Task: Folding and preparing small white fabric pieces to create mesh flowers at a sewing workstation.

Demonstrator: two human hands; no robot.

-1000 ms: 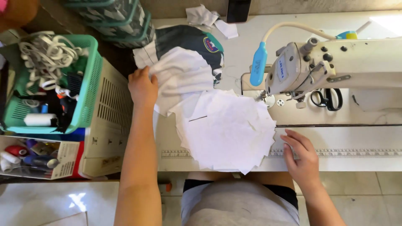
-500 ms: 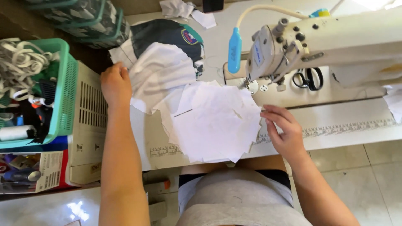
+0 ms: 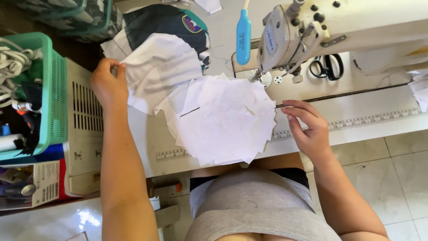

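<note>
Near the middle of the bench (image 3: 147, 147), a fanned stack of white cut fabric pieces (image 3: 227, 118) lies flat just in front of the sewing machine (image 3: 339, 27), its far edge close to the needle, likely so a piece can be slid under without lifting. Pieces overlap too much to count; one stack.

Left hand (image 3: 107, 85): fingers closed in a pinch on the near-left edge of a white folded cloth (image 3: 156, 67), which sits just far-left of the stack and partly on a dark garment with a badge (image 3: 169, 20). Grip looks like it steadies or drags that cloth along the bench's left side.

Right hand (image 3: 307, 127): fingers loosely curled, thumb and forefinger nipped together at the stack's right edge, apparently holding a thin dark sliver, maybe a pin or needle; too small to tell which.

Counts: two hands, one machine, one blue lamp head (image 3: 243, 32) hanging left of the machine head, one pair of black scissors (image 3: 327, 67) parked behind the needle bar within the right hand's reach, one green basket (image 3: 47, 93) far left holding white cord and spools, one printed ruler strip (image 3: 374, 120) along the bench's near edge.
</note>
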